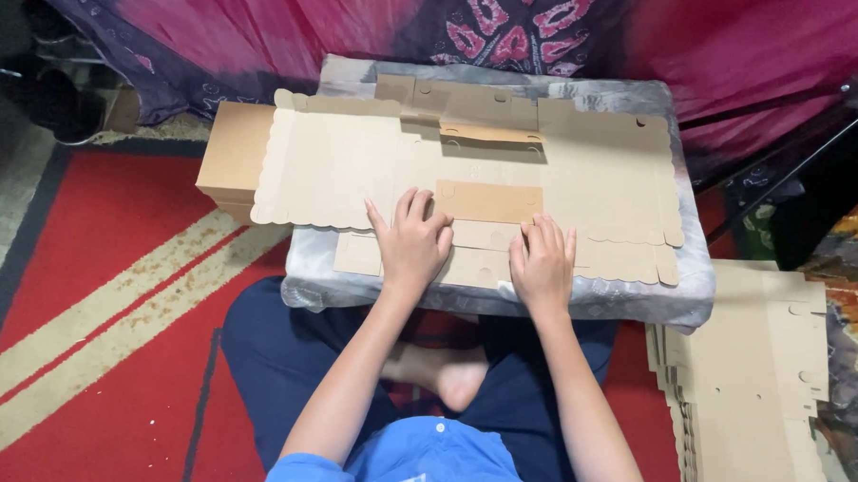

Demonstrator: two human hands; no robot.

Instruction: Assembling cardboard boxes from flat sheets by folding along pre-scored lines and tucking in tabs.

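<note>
A flat die-cut cardboard box blank (350, 163) with scalloped edges lies spread over a low grey marbled table (688, 294). My left hand (410, 237) presses flat on its near flap, fingers spread. My right hand (542, 261) presses down beside it on the same near flap, fingers together. A darker folded cardboard panel (489, 201) sits just above and between both hands. Neither hand grips anything; both lie palm down on the card.
A folded brown box (228, 158) stands at the table's left edge. A stack of flat cardboard blanks (747, 372) lies on the floor to the right. Red striped carpet (99, 310) covers the floor; pink and purple cloth (535, 19) hangs behind.
</note>
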